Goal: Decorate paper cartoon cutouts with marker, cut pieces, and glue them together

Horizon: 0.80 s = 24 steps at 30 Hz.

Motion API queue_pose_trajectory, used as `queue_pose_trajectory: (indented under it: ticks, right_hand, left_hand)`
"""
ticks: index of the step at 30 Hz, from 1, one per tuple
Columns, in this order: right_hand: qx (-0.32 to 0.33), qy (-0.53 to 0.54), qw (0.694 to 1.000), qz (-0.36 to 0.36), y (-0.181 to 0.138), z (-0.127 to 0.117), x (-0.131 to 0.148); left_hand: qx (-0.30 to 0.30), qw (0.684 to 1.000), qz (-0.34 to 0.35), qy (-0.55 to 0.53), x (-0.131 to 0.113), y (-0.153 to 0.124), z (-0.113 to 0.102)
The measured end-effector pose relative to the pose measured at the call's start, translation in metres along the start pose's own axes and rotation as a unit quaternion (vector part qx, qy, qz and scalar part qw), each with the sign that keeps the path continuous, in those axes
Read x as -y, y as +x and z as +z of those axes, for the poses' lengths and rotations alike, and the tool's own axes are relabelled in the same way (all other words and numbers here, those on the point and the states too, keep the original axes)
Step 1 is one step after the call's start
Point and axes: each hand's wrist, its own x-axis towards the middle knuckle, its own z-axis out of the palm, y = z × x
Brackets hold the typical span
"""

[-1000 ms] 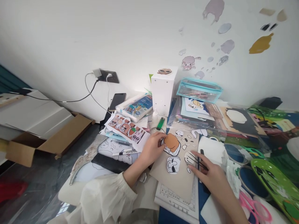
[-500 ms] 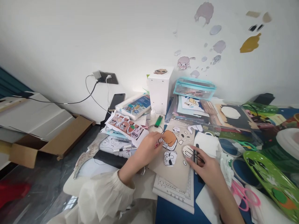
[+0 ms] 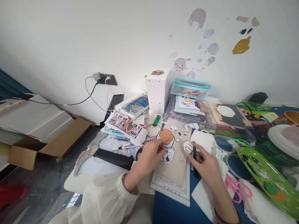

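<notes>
Left hand [image 3: 150, 154] slid down off orange cutout [image 3: 166, 136], fingertips now at face cutout [image 3: 168, 156], grip unclear. Right hand [image 3: 206, 165] grip clasps black pen [image 3: 194, 153].

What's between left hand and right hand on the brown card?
Head view: bare brown card, plus a white cartoon-face cutout by the left hand and a small white scrap nearer the right hand, which holds a black pen.

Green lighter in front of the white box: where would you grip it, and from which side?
I'd pinch the green lighter across its two long sides at mid-body, coming from above: it lies flat, slim and slanted, with the white box close behind.
</notes>
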Motion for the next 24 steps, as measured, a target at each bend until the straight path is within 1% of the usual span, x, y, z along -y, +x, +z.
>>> queue_pose_trajectory:
  ticks: [4,7,10,12,15,19,22,24]
  right_hand:
    - [-0.009,0.008,1.0,0.0,0.0,-0.001,0.002]
    - [-0.023,0.017,1.0,0.002,0.0,-0.001,0.004]
    - [-0.058,0.027,0.998,0.022,0.0,-0.002,0.004]
    - [-0.091,0.036,0.994,0.042,0.0,-0.003,0.004]
    - [-0.134,0.059,0.987,0.069,0.0,-0.005,0.003]
    - [-0.182,0.094,0.974,0.099,0.001,-0.01,0.001]
    - [-0.207,0.125,0.964,0.112,0.001,-0.012,0.0]
    - [-0.211,0.146,0.959,0.118,0.002,-0.013,0.0]
  left_hand:
    - [-0.038,0.998,-0.015,-0.045,-0.006,-0.015,-0.006]
    - [-0.062,0.994,-0.022,-0.091,-0.005,-0.023,-0.009]
    - [-0.064,0.988,-0.028,-0.137,0.0,-0.022,-0.008]
    - [-0.063,0.985,-0.032,-0.159,0.003,-0.014,-0.005]
    - [-0.064,0.983,-0.031,-0.171,0.002,0.004,0.005]
    - [-0.062,0.986,-0.012,-0.155,-0.01,0.027,0.027]
    - [-0.043,0.991,0.001,-0.125,-0.018,0.034,0.046]
    - [-0.036,0.995,0.003,-0.095,-0.022,0.034,0.056]
